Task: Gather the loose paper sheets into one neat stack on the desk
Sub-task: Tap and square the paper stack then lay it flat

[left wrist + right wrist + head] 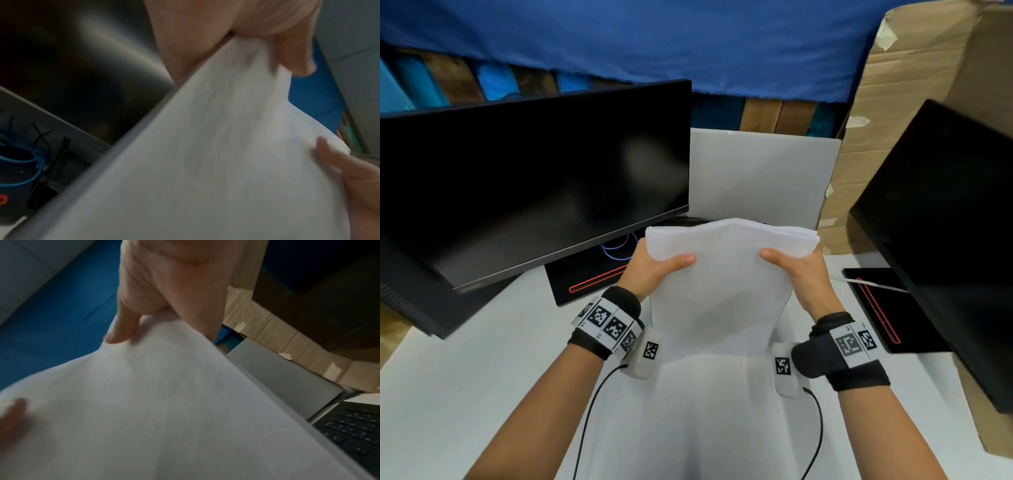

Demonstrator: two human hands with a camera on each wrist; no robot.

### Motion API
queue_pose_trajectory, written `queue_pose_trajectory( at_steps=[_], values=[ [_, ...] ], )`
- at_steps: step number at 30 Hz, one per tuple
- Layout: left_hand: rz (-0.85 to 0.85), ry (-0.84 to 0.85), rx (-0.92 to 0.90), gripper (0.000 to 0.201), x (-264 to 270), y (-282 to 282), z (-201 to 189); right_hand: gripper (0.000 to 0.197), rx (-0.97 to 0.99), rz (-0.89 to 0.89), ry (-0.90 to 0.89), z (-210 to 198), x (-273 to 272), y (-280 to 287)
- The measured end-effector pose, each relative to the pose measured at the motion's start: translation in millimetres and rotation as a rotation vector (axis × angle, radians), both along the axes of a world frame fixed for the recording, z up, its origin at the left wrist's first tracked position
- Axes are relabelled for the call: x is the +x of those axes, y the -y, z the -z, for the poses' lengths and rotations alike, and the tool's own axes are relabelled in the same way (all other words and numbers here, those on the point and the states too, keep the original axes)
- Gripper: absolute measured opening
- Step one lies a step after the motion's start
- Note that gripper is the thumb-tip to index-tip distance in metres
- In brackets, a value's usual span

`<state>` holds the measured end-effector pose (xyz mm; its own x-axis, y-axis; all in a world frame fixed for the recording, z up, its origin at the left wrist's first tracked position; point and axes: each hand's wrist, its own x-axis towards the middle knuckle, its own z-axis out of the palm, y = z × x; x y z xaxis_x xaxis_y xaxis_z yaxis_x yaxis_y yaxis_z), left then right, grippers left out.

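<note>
A bundle of white paper sheets (722, 274) stands upright over the white desk (482, 394), its lower edge near the desk top. My left hand (654, 267) grips its left side with the thumb on the front. My right hand (798, 270) grips the right side the same way. The top edges of the sheets fan out slightly. In the left wrist view the paper sheets (216, 154) fill the middle under my left hand (267, 40). The right wrist view shows the paper sheets (144, 402) beneath my right hand (144, 305).
A dark monitor (534, 178) stands at the left and another monitor (945, 222) at the right. An open silver laptop (760, 174) sits behind the paper; its keyboard (353, 426) is visible. Cardboard (911, 85) rises at the back right. Blue cables (22, 159) lie under the left monitor.
</note>
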<state>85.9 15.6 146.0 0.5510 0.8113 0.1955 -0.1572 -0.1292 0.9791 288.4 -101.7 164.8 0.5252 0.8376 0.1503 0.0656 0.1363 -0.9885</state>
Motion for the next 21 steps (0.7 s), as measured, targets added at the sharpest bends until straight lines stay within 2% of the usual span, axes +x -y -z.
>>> queue_pose_trajectory(
  at_steps=[3,6,8,10,12,16,19,21],
  values=[
    [-0.104,0.079,0.017,0.025,0,3,-13,0.028,0.068,0.076,0.001,-10,-6,1],
    [-0.126,0.14,0.096,0.026,-5,5,-27,0.028,0.156,0.072,0.016,-22,-5,3],
    [-0.092,0.147,0.144,0.019,-7,6,-29,0.026,0.139,0.052,0.058,-24,-6,3],
    [-0.085,0.119,0.169,0.023,-7,6,-24,0.022,0.101,0.064,0.076,-20,-8,2],
    [-0.132,0.102,0.165,0.027,-7,5,-19,0.018,0.095,0.136,0.036,-14,-10,0],
    [-0.246,0.109,0.211,0.033,4,6,-23,0.029,0.114,0.253,-0.033,-10,-15,-5],
    [-0.324,0.118,0.167,0.018,15,8,-26,0.018,0.082,0.323,-0.031,-10,-14,-11],
    [-0.332,0.127,0.171,0.019,17,9,-27,0.017,0.071,0.33,-0.014,-9,-11,-12]
  ],
)
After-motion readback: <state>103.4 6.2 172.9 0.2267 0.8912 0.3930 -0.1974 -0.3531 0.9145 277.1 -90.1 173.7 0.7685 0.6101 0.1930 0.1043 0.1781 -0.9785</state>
